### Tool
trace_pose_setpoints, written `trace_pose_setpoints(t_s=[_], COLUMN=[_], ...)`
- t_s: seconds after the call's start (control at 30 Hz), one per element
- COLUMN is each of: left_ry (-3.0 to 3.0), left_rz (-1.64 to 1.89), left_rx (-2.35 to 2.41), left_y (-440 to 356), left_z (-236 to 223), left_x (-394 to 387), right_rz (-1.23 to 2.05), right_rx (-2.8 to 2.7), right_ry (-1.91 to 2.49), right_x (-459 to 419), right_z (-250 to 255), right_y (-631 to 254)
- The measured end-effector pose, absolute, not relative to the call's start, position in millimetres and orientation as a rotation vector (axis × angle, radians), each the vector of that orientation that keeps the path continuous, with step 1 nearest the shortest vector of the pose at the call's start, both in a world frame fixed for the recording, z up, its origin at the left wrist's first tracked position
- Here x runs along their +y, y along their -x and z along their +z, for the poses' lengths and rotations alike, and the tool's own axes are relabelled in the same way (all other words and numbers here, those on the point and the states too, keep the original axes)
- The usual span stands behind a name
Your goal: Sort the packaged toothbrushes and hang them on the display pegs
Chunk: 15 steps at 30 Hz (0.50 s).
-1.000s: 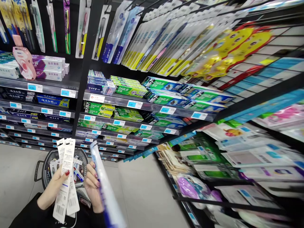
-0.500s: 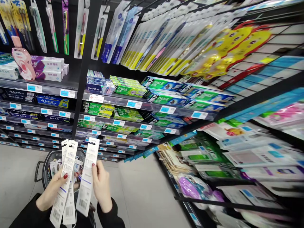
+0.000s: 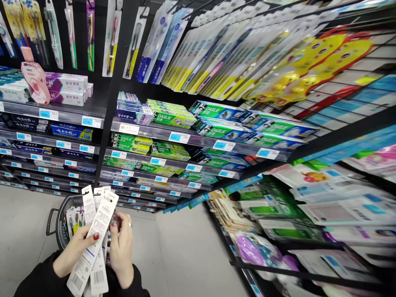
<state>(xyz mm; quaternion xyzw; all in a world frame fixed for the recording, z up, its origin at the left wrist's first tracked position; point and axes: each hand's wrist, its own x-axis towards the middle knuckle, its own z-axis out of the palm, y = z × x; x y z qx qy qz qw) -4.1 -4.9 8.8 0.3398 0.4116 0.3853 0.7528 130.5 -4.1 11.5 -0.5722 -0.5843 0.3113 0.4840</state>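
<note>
A fan of white-backed toothbrush packs is gripped in my left hand, the thumb pressed over the front one. The packs overlap, with hanging holes at the top and barcodes at the bottom. My right hand is closed at the right edge of the fan, its thumb and fingers about a pack there, partly hidden. Below and behind my hands stands a dark grey basket with more packaged toothbrushes in it; the packs and my hands cover part of it.
A shelf rack ahead holds toothpaste boxes, with a pink bottle at left. Toothbrush packs hang above on hooks. Another rack of packaged goods runs along the right. Grey floor lies between.
My right hand has moved left, bringing its separate pack against those in my left hand. The packs now overlap in one fan. The view has shifted slightly.
</note>
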Motion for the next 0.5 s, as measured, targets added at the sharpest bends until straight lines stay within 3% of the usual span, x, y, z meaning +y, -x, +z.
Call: trace_pose_setpoints(t_s=[0.17, 0.37, 0.5], left_ry=[-0.949, -1.02, -0.896], left_rz=[0.888, 0.958, 1.013], left_rx=[0.955, 1.075, 1.058], left_y=[1, 11, 12], left_z=[12, 8, 4], left_x=[-3, 1, 2], right_rz=[0.925, 1.444, 1.54], right_rx=[-1.361, -0.47, -0.214], right_ry=[1.291, 0.701, 0.495], right_x=[-1, 11, 16], right_z=[19, 19, 11], right_y=[-128, -144, -159])
